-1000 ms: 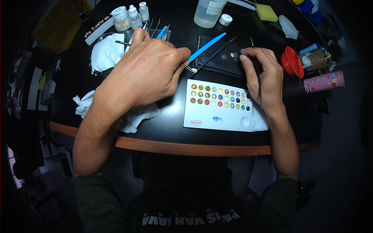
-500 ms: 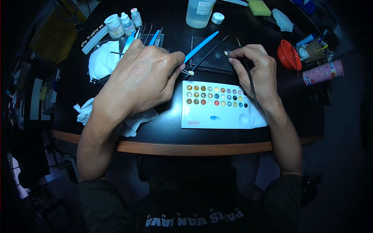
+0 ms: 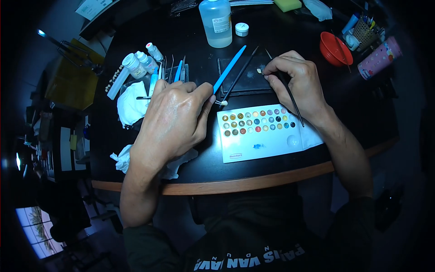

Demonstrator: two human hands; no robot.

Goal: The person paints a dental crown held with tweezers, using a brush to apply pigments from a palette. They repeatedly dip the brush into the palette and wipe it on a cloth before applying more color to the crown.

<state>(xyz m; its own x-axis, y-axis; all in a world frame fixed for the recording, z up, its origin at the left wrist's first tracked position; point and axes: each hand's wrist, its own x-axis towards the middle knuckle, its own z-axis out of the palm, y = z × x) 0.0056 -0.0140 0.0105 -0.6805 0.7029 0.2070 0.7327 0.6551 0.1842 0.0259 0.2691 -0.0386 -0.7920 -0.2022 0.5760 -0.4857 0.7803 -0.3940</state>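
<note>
The left hand (image 3: 176, 118) pinches a small tooth (image 3: 222, 103) at its fingertips. The right hand (image 3: 294, 79) grips a thin brush (image 3: 290, 97), tip near another tooth (image 3: 259, 70). Palette (image 3: 265, 133) below shows pigments ready; painting seems underway, unfinished.

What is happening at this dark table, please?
A person sits at a black table. The left hand pinches a small pale piece on a holder. The right hand holds a thin brush near a dark slab. A white palette with colour wells lies between them.
</note>
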